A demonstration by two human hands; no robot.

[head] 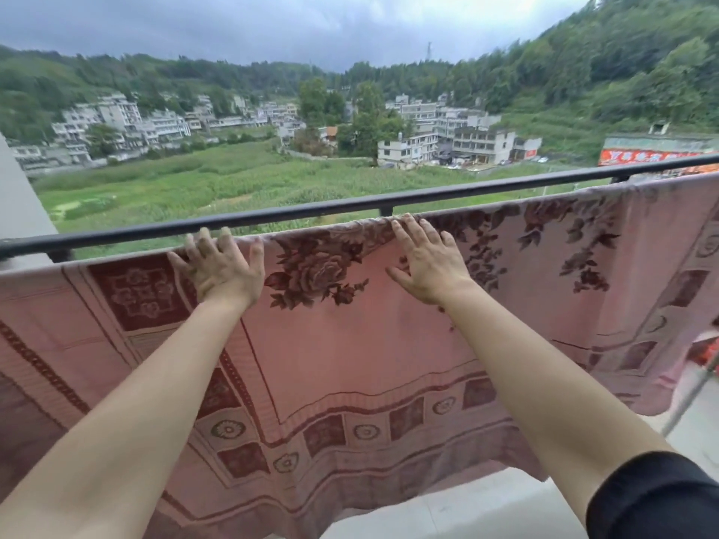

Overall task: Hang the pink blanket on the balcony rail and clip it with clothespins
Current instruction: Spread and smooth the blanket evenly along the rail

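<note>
Our bare forearms reach forward; our left hand [221,268] and right hand [430,262] lie flat, fingers spread, grasping nothing, on the pink blanket [350,344]. It hangs draped just beside the black balcony rail [311,208].

We cannot read any text here. The only writing we find stands on a red banner [657,156] along a low building [661,143] at the far right, and its pale characters are too blurred to make out.
</note>
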